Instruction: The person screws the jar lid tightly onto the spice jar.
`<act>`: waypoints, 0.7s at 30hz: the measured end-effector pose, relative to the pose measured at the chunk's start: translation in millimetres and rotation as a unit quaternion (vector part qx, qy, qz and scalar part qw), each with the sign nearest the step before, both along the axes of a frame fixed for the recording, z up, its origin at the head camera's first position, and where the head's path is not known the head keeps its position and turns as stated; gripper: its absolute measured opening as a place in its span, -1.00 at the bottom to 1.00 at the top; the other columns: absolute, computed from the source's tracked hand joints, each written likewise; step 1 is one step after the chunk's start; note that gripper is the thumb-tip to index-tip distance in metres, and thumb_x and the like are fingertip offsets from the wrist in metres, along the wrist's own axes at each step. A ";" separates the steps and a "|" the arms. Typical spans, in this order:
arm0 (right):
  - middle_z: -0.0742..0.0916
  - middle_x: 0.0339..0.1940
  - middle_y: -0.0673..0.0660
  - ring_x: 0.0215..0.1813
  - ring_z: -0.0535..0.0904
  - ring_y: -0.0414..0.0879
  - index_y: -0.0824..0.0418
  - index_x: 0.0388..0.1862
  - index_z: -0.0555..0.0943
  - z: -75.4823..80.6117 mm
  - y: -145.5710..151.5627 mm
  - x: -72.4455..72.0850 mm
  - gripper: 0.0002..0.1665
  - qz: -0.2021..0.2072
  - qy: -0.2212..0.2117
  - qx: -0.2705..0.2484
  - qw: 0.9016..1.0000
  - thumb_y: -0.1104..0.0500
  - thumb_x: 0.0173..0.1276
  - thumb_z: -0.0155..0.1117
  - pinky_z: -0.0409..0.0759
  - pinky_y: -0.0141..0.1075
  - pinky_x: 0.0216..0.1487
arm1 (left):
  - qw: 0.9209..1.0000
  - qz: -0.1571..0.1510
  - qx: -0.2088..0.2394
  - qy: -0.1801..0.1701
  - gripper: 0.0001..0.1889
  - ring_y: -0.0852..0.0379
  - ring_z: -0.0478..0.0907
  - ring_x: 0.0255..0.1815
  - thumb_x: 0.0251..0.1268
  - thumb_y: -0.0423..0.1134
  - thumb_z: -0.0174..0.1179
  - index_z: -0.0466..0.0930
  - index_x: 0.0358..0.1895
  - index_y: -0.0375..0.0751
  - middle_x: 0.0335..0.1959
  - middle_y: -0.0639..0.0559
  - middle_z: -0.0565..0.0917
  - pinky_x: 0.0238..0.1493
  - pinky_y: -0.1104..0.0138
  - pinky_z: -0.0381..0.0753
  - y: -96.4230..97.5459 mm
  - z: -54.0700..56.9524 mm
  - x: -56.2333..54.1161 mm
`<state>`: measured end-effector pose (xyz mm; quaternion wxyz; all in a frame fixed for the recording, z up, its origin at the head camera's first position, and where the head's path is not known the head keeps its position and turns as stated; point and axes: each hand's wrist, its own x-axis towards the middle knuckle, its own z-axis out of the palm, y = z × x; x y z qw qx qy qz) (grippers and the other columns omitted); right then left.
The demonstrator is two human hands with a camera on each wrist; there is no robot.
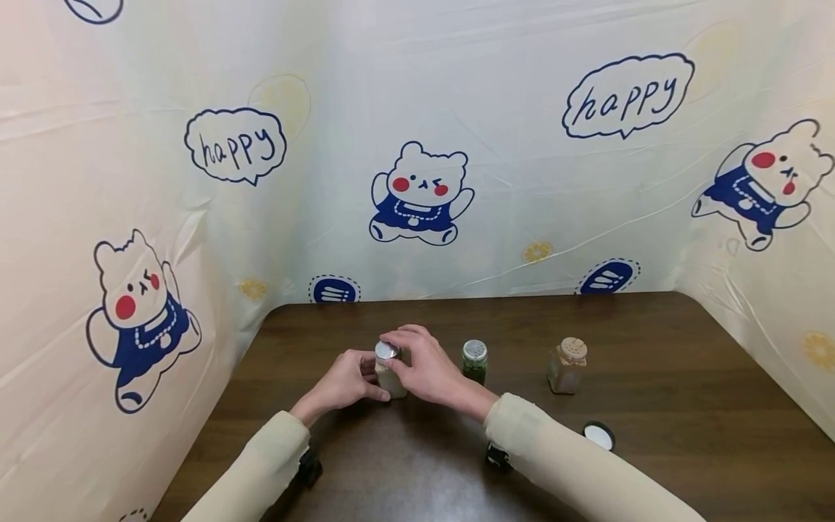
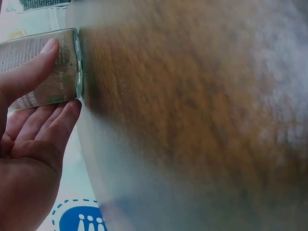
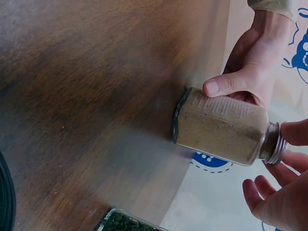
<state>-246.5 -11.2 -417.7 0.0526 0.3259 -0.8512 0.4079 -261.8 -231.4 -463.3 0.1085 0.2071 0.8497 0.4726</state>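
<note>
The left hand (image 1: 347, 380) is gripping the body of a squarish glass jar (image 3: 221, 126), its thumb pressing on one side. The right hand (image 1: 427, 364) is grasping the silver metal lid (image 3: 279, 148) between thumb and fingers. The jar, holding a beige powder, is standing upright between the hands; whether its base is quite touching the desk (image 1: 685, 377), I cannot tell. Printed lettering is showing on its glass in the left wrist view.

Just beyond the right hand, a jar of green herbs (image 1: 474, 362) is standing on the desk, wearing a perforated silver top. Farther right, a jar with a pale, perforated top (image 1: 566, 371) is standing well apart from it. Nearer the person, a black cap with a white inside (image 1: 599, 436) is lying beside the right sleeve (image 1: 574, 457). Behind the dark wooden desk, a pale sheet (image 1: 509, 72) is hanging, showing winking bears and the word "happy".
</note>
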 end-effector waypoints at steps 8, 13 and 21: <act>0.73 0.27 0.09 0.38 0.50 0.01 0.22 0.34 0.67 1.4 5.7 0.9 -0.53 0.005 0.008 -0.016 1.000 0.18 0.50 0.43 0.51 -0.01 0.38 | 1.000 -0.002 0.005 0.001 -0.46 -0.17 0.69 0.20 0.04 -0.44 0.63 0.72 0.17 -0.30 0.10 -0.15 0.77 0.20 0.01 0.64 0.5 -2.6 0.0; 0.69 0.34 0.10 0.42 0.50 0.03 0.21 0.37 0.65 4.4 11.5 3.3 -0.50 -0.005 -0.005 -0.023 1.000 0.18 0.50 0.43 0.50 0.01 0.40 | 1.000 -0.001 0.007 0.002 -0.45 -0.17 0.69 0.20 0.04 -0.45 0.64 0.71 0.17 -0.31 0.09 -0.14 0.77 0.21 0.02 0.64 1.1 -1.4 0.4; 0.67 0.36 0.14 0.44 0.50 0.04 0.21 0.40 0.62 5.8 17.9 7.2 -0.47 -0.009 0.008 -0.023 1.000 0.19 0.49 0.42 0.50 0.00 0.40 | 1.000 -0.006 0.013 0.004 -0.44 -0.13 0.69 0.19 0.03 -0.45 0.64 0.71 0.18 -0.31 0.09 -0.12 0.77 0.22 0.04 0.63 0.5 -2.2 0.9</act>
